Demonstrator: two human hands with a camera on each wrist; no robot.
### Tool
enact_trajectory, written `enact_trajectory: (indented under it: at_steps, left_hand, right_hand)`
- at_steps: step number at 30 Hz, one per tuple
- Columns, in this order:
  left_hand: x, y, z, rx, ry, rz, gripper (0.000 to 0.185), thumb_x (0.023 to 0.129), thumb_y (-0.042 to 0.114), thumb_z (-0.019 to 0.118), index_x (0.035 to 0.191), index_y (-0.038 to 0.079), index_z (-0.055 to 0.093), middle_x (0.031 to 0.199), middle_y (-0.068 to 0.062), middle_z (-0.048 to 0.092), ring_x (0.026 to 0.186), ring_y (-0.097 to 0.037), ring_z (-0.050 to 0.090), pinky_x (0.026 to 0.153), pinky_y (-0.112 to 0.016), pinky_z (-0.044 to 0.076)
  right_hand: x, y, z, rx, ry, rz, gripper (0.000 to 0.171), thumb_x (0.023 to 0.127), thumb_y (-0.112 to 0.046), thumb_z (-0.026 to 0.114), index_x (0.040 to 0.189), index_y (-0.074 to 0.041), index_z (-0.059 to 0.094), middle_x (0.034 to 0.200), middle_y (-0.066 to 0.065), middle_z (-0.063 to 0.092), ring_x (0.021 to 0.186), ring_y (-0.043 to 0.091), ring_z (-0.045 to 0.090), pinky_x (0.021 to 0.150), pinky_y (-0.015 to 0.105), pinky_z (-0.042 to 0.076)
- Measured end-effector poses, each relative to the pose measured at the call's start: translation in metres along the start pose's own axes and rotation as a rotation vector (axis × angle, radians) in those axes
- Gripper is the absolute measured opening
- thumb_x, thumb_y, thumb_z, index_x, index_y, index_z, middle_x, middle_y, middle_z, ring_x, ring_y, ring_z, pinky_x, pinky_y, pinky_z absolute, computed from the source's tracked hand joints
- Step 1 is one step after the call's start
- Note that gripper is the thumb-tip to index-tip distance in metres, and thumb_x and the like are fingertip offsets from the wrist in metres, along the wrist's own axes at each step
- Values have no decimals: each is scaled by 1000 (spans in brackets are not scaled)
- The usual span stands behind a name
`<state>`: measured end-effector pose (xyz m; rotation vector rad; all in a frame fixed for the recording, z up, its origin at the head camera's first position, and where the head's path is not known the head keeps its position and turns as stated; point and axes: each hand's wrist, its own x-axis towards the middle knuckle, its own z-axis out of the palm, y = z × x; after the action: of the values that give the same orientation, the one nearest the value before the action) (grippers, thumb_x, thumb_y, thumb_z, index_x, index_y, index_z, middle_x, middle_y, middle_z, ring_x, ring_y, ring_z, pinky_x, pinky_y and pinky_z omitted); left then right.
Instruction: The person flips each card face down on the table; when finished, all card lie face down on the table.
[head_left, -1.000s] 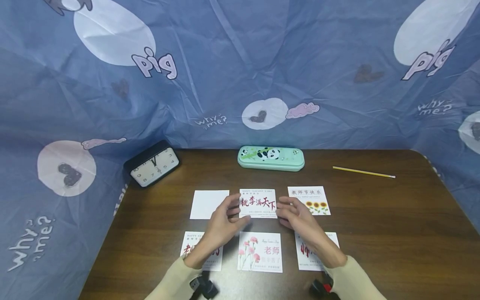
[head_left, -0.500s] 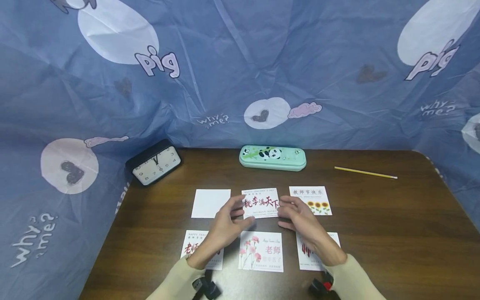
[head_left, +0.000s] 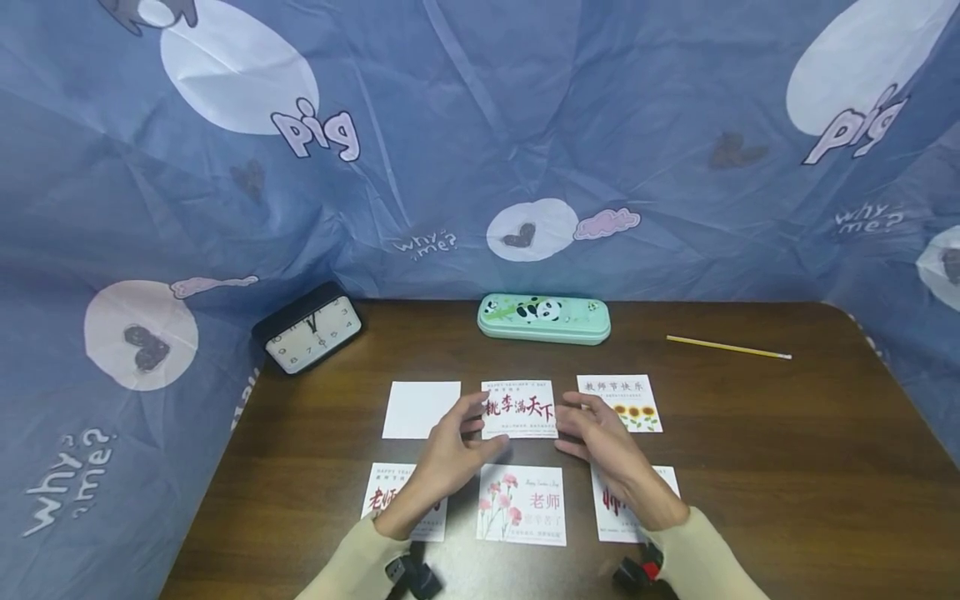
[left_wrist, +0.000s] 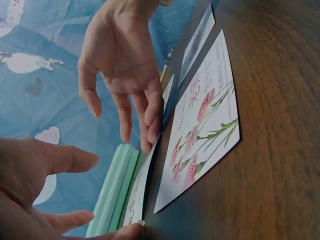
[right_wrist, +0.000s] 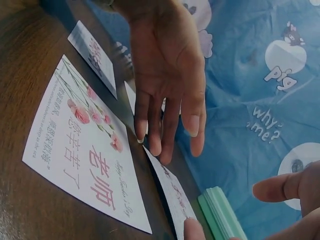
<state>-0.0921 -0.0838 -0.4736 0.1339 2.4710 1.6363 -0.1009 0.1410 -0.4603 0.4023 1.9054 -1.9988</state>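
Blue printed sheeting [head_left: 480, 125] backs and flanks a dark wooden desk [head_left: 787, 467]. Landmark: the red-lettered card [head_left: 521, 408], middle of the far row of 3 cards, lying flat on the desk. Left hand [head_left: 448, 454] sits at its left edge, right hand [head_left: 600, 442] at its right edge; fingers of both are relaxed and lightly spread, tips touching the card edges, grasping nothing. Behind the card lies a green pencil case [head_left: 543, 317]; far left behind it, a black clock [head_left: 307, 336]. Nearer than the card lies the carnation card [head_left: 522, 504]; to its left, a blank card [head_left: 422, 409]. Far right behind it lies a yellow pencil [head_left: 727, 347].
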Motion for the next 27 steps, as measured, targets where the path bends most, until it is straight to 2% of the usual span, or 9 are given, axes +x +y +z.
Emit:
enact_trajectory:
  at_steps: [3, 7, 13, 18, 22, 24, 27]
  left_hand:
    - [-1, 0, -1, 23, -1, 10, 65, 91, 20, 79, 147, 3, 52, 144, -30, 59, 127, -45, 63, 103, -51, 58]
    - [-1, 2, 0, 63, -5, 21, 63, 94, 25, 76, 147, 3, 52, 143, -30, 59, 126, -46, 64, 103, -55, 57]
    - [-1, 10, 3, 176, -36, 11, 68, 98, 43, 69, 151, 5, 49, 148, -28, 57, 130, -46, 62, 104, -59, 54]
    - [-2, 21, 8, 281, -53, 24, 78, 97, 58, 64, 156, 10, 45, 147, -26, 58, 134, -43, 58, 107, -61, 50]
    - [-4, 27, 14, 350, -47, 34, 79, 98, 62, 60, 159, 14, 43, 136, -24, 62, 119, -33, 61, 94, -50, 52]
    - [-4, 30, 17, 370, -41, 33, 77, 98, 63, 59, 157, 15, 45, 132, -21, 62, 114, -29, 60, 89, -45, 51]
    - [-5, 31, 19, 374, -43, 35, 72, 99, 62, 57, 153, 15, 52, 134, -19, 61, 118, -29, 59, 93, -47, 51]
  right_hand:
    - [1, 0, 0, 12, 5, 6, 53, 105, -10, 49, 154, 3, 33, 151, 30, 46, 133, 39, 54, 100, 39, 60]
    - [2, -1, -2, 13, 21, 14, 51, 105, -10, 49, 153, 1, 36, 148, 28, 51, 123, 28, 59, 91, 30, 59]
    - [3, -6, -4, 2, 16, 30, 50, 106, -12, 47, 155, -2, 38, 144, 26, 57, 106, 15, 66, 83, 23, 61]
    - [6, -6, -2, 27, -43, 4, 47, 106, -10, 45, 152, 1, 42, 125, 16, 65, 93, 11, 68, 79, 23, 61]
    - [10, -2, 3, 32, -116, -20, 44, 107, -9, 44, 148, 6, 43, 112, 9, 66, 88, 9, 68, 76, 22, 61]
    - [11, 0, 5, 30, -147, -23, 43, 107, -9, 45, 146, 7, 43, 111, 8, 66, 87, 8, 68, 77, 22, 61]
    - [12, 3, 9, 24, -178, -25, 42, 107, -11, 47, 145, 8, 44, 118, 14, 69, 90, 7, 70, 81, 23, 62]
